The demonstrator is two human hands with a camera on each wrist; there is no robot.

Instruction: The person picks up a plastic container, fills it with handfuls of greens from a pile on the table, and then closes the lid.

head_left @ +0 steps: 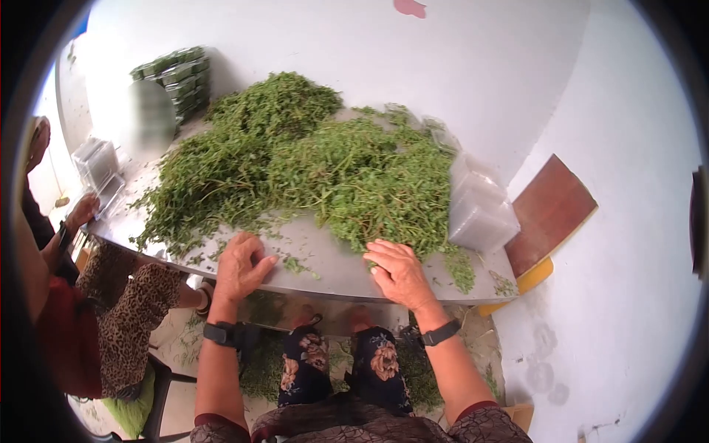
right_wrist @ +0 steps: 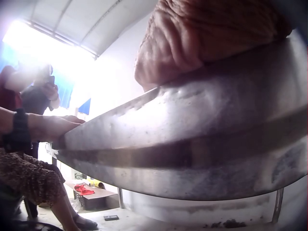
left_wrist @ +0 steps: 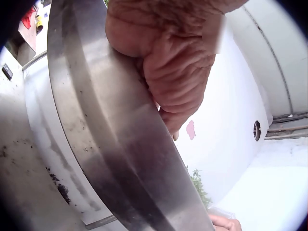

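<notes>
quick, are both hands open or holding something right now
Left hand: open, loosely curled, on the grey metal table.
Right hand: open, beside the green leafy heap.

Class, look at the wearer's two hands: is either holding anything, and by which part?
Nothing is visibly held. The left hand and right hand rest at the near edge of the metal table, the right beside the leafy greens.

Table (head_left: 325, 251): smooth glossy metal; containers (head_left: 481, 210): clear plastic.
</notes>
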